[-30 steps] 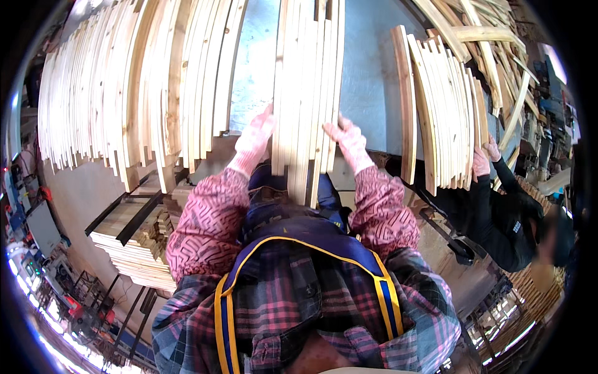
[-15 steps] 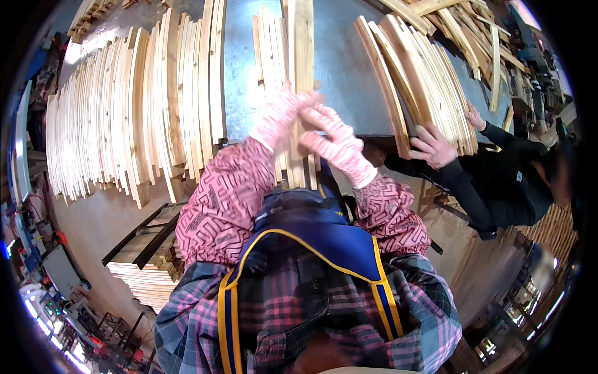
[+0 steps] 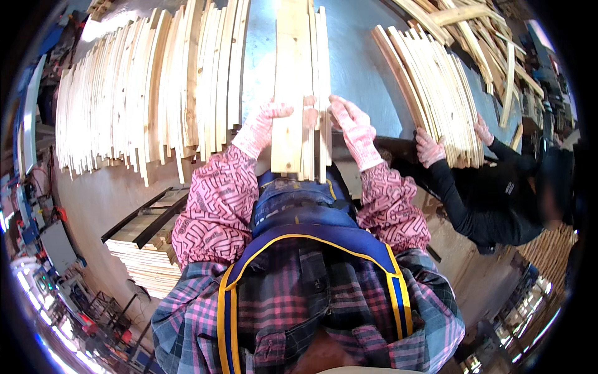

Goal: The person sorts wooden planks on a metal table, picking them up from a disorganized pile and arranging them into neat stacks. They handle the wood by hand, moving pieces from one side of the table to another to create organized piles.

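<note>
My left hand (image 3: 256, 129), in a pale pink glove, is closed around a wide wooden board (image 3: 288, 81). Its thumb lies over the board's left part, and fingertips show at the board's right side. Narrow wooden strips (image 3: 322, 81) lie alongside on the right, their near ends reaching past the table edge toward my apron. My right hand (image 3: 356, 128), gloved alike, has its fingers bent together at the outer strip's right edge. The strip partly hides that contact.
A long row of wooden strips (image 3: 112, 100) covers the left of the metal table (image 3: 355, 68). To the right, a co-worker's gloved hands (image 3: 430, 148) hold another bundle of strips (image 3: 445, 100). Loose wood (image 3: 473, 37) is heaped at far right. Stacked boards (image 3: 140, 258) stand low at left.
My hands have moved apart from where they met over the wood. The wide board now lies left of the narrow strips, instead of right. The co-worker's near hand has closed on their bundle.
</note>
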Demonstrator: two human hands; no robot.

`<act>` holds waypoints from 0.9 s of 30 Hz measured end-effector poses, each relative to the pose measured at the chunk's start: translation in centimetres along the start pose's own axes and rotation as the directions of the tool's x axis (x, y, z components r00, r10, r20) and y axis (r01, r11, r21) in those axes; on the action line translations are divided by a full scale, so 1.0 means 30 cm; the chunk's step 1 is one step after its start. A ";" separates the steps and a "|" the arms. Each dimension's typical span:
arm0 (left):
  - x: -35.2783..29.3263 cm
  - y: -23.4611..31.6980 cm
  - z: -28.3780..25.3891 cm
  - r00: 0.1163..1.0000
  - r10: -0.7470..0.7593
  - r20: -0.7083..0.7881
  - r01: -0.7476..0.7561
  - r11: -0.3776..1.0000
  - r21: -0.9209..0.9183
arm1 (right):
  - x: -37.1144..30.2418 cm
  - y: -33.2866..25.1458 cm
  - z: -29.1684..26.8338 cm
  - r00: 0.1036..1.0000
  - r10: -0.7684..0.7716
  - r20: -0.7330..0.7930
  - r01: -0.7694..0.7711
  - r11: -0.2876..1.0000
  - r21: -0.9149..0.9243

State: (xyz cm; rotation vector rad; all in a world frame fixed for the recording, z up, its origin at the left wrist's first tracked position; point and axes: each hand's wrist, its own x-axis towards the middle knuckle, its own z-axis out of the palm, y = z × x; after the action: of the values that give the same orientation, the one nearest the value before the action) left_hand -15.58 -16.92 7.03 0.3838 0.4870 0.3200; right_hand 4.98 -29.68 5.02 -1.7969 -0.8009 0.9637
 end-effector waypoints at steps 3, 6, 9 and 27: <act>-0.003 -0.038 0.055 0.996 0.061 -0.057 -0.054 0.992 0.114 | 0.170 -0.137 0.001 1.000 -0.009 -0.003 0.007 0.928 -0.373; -0.020 -0.060 0.114 0.947 0.153 -0.282 -0.080 0.964 0.254 | 0.230 -0.456 0.010 0.984 0.065 0.167 0.046 0.810 -0.585; 0.030 -0.155 0.039 0.893 0.258 -0.368 -0.001 0.820 0.573 | 0.299 -0.500 0.080 0.950 -0.041 0.310 0.272 0.600 -0.752; 0.015 0.012 0.053 0.992 0.111 -0.059 -0.120 0.978 -0.173 | -0.018 -0.076 -0.387 0.601 0.508 0.618 0.072 0.735 -0.674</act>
State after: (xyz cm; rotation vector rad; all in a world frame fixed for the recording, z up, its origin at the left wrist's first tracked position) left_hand -14.47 -16.87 8.31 0.2321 0.4812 0.4825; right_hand 14.53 -34.10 10.45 -2.0727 -1.6369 1.9101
